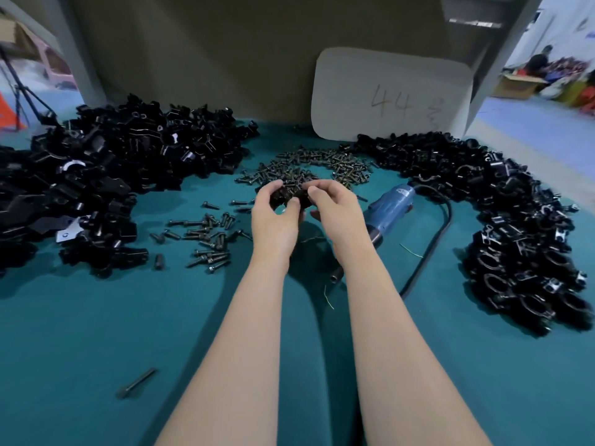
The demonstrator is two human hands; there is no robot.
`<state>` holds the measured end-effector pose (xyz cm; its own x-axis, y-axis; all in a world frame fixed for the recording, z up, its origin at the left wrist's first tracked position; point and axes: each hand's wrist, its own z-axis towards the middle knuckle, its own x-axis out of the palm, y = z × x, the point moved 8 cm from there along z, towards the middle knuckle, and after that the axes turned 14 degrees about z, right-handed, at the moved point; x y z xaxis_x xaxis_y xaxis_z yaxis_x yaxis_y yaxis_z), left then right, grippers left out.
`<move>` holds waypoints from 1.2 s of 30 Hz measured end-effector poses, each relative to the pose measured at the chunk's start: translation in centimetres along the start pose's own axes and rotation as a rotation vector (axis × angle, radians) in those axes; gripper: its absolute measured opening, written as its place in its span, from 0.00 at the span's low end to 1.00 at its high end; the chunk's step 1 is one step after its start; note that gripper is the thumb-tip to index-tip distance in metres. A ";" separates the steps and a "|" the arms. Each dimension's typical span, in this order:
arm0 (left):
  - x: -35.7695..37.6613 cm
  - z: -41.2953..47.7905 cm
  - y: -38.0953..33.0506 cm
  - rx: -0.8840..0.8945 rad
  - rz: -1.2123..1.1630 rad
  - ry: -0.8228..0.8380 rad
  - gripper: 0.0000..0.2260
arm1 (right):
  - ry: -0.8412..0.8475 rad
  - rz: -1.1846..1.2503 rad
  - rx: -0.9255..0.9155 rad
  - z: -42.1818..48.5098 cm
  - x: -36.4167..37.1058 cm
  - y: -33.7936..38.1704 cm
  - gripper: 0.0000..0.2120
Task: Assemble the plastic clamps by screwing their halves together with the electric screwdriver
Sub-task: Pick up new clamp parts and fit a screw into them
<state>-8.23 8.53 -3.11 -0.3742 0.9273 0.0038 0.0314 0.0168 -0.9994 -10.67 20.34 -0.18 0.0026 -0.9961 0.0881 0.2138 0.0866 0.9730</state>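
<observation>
At the far left a large heap of loose black parts (pixel 106 175) is spread over the teal table (pixel 96 349). Just right of it a scatter of screws (pixel 209 239) is seen, with a denser screw heap (pixel 309 169) further back at the centre. In front of that heap the left hand (pixel 273 214) is curled round the clamp halves (pixel 291 196), which are pinched between thumb and fingers. The same black pieces are gripped from the other side by the right hand (pixel 335 210), its fingers bent over them. Whether a screw is seated in them cannot be told, the pieces being small and dark. The step in hand is judged to be the mating of two halves before fastening. Just right of the right hand the electric screwdriver (pixel 386 210) is laid on the table, untouched, its cable (pixel 431 249) looped toward the near edge. Beyond it a curved bank of what appear to be finished clamps (pixel 515 226) is piled. For the next move, the halves would need to be held aligned by the left hand while a screw is picked and the screwdriver is taken up by the right.
</observation>
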 end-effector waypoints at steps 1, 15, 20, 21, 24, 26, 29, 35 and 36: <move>-0.1 -0.1 -0.3 0.051 0.094 -0.021 0.14 | -0.015 0.010 -0.010 0.0 0.0 0.0 0.09; 2.0 -1.0 -1.2 0.332 0.469 0.070 0.31 | 0.138 0.047 0.054 -0.1 0.9 -0.5 0.17; 2.1 -0.7 -0.8 0.334 0.517 0.080 0.35 | 0.067 -0.216 -0.116 -0.3 0.7 0.7 0.16; 2.1 -0.7 -0.8 0.335 0.516 0.089 0.35 | 0.055 -0.254 -0.148 -0.4 0.7 1.0 0.15; 2.2 -1.0 -1.1 0.341 0.473 0.094 0.37 | 0.010 -0.238 -0.223 -0.6 0.6 1.5 0.10; 1.9 -0.9 -1.2 0.310 0.440 0.055 0.37 | -0.108 -0.081 -0.236 -0.6 -0.5 1.8 0.04; 0.6 -0.6 -1.3 0.216 0.257 -0.024 0.29 | -0.297 0.424 -0.131 -0.3 -2.9 1.1 0.05; 0.0 0.3 -0.5 -0.019 -0.415 -0.001 0.08 | -0.259 0.459 -0.065 -0.3 -2.3 0.8 0.10; 0.1 0.4 -0.4 -0.032 -0.422 -0.002 0.07 | -0.241 0.389 -0.071 -0.5 -2.0 0.9 0.11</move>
<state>-8.60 8.47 -2.76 -0.3625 0.8357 0.4125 -0.0962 0.4067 -0.9085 -10.04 22.39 0.40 -0.1292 -0.8568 0.4992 0.3081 0.4438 0.8415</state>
